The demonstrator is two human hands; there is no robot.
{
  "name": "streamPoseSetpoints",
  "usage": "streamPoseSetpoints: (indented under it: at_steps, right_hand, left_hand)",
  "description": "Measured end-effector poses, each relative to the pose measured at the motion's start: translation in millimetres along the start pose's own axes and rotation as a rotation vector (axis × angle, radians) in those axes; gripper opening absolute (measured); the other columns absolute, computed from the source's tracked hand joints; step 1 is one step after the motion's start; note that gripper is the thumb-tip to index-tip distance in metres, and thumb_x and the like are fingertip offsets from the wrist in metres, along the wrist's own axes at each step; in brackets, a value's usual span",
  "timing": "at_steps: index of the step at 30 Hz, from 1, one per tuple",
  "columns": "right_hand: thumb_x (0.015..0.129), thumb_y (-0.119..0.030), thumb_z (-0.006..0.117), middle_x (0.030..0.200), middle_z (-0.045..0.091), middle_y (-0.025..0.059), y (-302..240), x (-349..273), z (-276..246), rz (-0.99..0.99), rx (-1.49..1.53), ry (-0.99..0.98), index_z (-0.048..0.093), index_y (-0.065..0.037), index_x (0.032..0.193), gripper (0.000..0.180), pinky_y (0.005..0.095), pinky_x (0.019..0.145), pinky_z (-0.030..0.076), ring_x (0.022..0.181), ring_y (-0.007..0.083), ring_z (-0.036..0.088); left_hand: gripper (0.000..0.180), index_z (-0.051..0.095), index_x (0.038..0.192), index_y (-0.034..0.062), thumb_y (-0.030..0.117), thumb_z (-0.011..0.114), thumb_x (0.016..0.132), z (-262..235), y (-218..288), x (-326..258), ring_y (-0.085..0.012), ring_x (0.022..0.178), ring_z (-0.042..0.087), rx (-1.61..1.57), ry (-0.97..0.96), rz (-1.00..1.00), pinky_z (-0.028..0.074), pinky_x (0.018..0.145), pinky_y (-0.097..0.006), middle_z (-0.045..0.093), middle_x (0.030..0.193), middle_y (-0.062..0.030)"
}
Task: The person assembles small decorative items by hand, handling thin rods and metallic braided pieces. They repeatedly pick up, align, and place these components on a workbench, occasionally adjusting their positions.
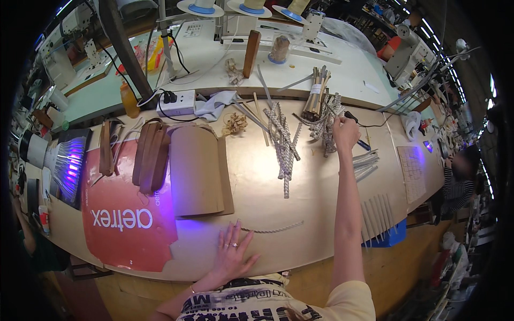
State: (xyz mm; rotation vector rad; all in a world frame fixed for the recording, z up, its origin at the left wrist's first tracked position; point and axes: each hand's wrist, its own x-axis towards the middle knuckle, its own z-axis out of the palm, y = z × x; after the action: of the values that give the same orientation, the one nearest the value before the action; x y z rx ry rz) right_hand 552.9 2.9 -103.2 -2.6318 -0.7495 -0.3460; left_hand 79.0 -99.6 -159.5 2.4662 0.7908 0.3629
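Observation:
My left hand [233, 249] lies flat on the table with its fingers spread. Its fingertips rest by the left end of a single thin braided strip [274, 230], which curves to the right across the tabletop. Farther off, at the right, my right arm is stretched out. There my right hand [347, 134] has its fingers closed at the edge of a pile of grey braided strips [327, 131]. Its fingertips partly hide the strip they pinch. More braided strips [284, 142] lie in a loose heap left of that pile.
A banded bundle of flat strips [316, 96] stands behind the pile. Plain grey strips [377, 214] lie fanned at the right edge. Curved brown board [197, 171], brown strap bundles [150, 155] and a red sheet [126, 230] occupy the left. A power strip [176, 102] sits behind.

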Motion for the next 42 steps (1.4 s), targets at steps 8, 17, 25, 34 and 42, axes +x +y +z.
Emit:
streamPoseSetpoints:
  at_steps: [8, 17, 25, 34, 42]
  right_hand:
    - [0.086, -0.034, 0.070, 0.094, 0.066, 0.0156, -36.0, -59.1, 7.6, -0.485, 0.360, -0.070, 0.072, -0.005, 0.104, 0.034, 0.0452, 0.082, 0.048, 0.094, 0.0341, 0.063]
    - [0.081, -0.027, 0.074, 0.095, 0.066, 0.0155, -108.9, -80.0, 34.8, -0.442, 0.173, -0.174, 0.076, -0.010, 0.087, 0.018, 0.0458, 0.080, 0.049, 0.093, 0.0335, 0.064]
    - [0.091, -0.009, 0.067, 0.085, 0.071, 0.0130, -68.5, -147.2, -83.2, -0.563, 0.734, -0.268, 0.063, 0.002, 0.097, 0.014, 0.0308, 0.064, 0.054, 0.075, 0.0198, 0.071]
    - [0.078, -0.006, 0.074, 0.095, 0.066, 0.0034, -15.8, -314.2, -129.6, -0.820, 0.442, -0.511, 0.065, -0.011, 0.098, 0.023, 0.0357, 0.076, 0.044, 0.087, 0.0219, 0.061]
    - [0.083, -0.010, 0.073, 0.095, 0.066, 0.0062, 9.7, -291.6, -115.5, -0.634, 0.366, -0.321, 0.069, -0.009, 0.098, 0.016, 0.0365, 0.075, 0.045, 0.087, 0.0248, 0.061]
  left_hand:
    - [0.067, 0.047, 0.142, 0.0094, 0.044, 0.066, 0.088, -7.0, 3.5, 4.3, -0.0406, 0.144, 0.026, 0.021, -0.035, 0.067, 0.019, 0.114, -0.058, 0.030, 0.154, -0.0238]
    - [0.052, 0.057, 0.133, 0.0122, 0.032, 0.069, 0.087, -6.7, -0.6, -3.5, -0.0361, 0.141, 0.034, -0.009, 0.107, 0.103, 0.021, 0.116, -0.052, 0.037, 0.152, -0.0206]
    - [0.039, 0.061, 0.128, 0.0045, 0.014, 0.066, 0.091, -50.2, 10.4, 5.7, -0.0278, 0.101, 0.067, -0.901, 0.020, -0.213, 0.052, 0.088, -0.037, 0.066, 0.119, -0.0171]
    - [0.028, 0.062, 0.119, -0.0043, 0.011, 0.063, 0.096, -46.0, 7.3, 14.8, -0.0135, 0.084, 0.067, -1.414, -0.142, -0.651, 0.054, 0.071, -0.026, 0.070, 0.104, -0.0123]
    - [0.039, 0.063, 0.121, 0.0025, 0.012, 0.072, 0.085, -28.5, 2.2, 11.0, -0.0248, 0.105, 0.065, -0.149, 0.213, 0.094, 0.053, 0.088, -0.039, 0.067, 0.117, -0.0092]
